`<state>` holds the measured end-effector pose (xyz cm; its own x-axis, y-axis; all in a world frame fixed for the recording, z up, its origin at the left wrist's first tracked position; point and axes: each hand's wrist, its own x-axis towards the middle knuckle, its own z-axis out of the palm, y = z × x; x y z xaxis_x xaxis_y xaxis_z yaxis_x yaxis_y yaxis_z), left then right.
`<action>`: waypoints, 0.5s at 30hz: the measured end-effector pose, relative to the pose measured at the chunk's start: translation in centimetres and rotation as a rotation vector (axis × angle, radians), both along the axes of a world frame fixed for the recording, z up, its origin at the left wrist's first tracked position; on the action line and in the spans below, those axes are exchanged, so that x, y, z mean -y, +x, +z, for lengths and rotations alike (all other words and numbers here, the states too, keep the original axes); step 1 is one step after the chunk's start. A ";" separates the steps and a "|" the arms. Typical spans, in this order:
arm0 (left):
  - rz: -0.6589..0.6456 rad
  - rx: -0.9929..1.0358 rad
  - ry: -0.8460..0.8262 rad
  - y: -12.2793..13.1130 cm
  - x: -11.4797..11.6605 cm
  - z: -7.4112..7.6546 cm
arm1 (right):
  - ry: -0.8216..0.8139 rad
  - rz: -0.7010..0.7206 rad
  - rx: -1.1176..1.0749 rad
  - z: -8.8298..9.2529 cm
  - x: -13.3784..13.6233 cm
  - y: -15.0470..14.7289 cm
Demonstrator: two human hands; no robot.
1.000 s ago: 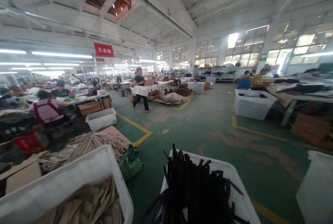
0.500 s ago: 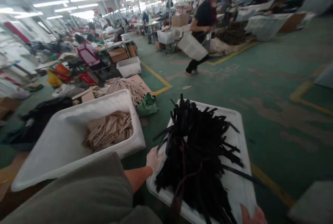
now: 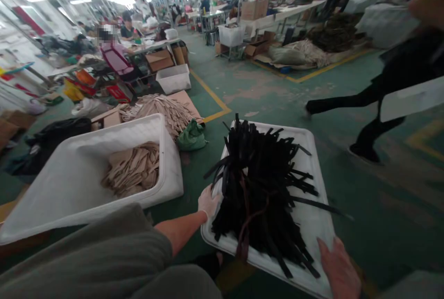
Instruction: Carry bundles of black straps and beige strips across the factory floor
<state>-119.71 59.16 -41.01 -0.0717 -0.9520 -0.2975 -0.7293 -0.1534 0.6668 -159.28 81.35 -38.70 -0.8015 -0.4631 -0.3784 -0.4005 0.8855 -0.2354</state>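
Observation:
A white plastic bin (image 3: 314,225) heaped with black straps (image 3: 263,183) is in front of me, held off the green floor. My left hand (image 3: 208,201), in a pale glove, grips the bin's left rim. My right hand (image 3: 338,269) clasps the bin's near right corner, fingers laid over the rim.
A larger white bin (image 3: 79,183) with tan strips stands at the left, a green bag (image 3: 191,136) behind it and a pile of tan strips (image 3: 163,109) on cardboard. A person in black (image 3: 391,86) carrying a white bin strides past on the right. Workers sit at tables at the back left.
The view has tilted down from the hall to the bin. The person in black has crossed from the middle background to the right foreground. More of my right hand shows on the bin's corner.

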 end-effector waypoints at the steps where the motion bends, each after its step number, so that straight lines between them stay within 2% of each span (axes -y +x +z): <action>1: 0.011 0.004 0.017 -0.8 0.6 0.4 | 0.009 -0.005 -0.017 0.5 1.2 -0.6; 5: 0.049 -0.010 0.060 -4.1 3.2 1.3 | 0.019 0.065 -0.109 2.3 5.7 -3.6; 9: 0.075 -0.029 0.088 -7.4 5.3 1.4 | 0.037 0.102 -0.107 3.2 9.8 -8.0; 15: 0.166 -0.020 0.108 -12.8 8.9 1.1 | 0.007 0.214 -0.091 2.4 16.5 -15.8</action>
<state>-132.52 50.22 -39.91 0.0768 -0.9138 -0.3987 -0.6750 -0.3420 0.6537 -175.07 64.83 -36.29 -0.7164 -0.6237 -0.3127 -0.5987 0.7797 -0.1835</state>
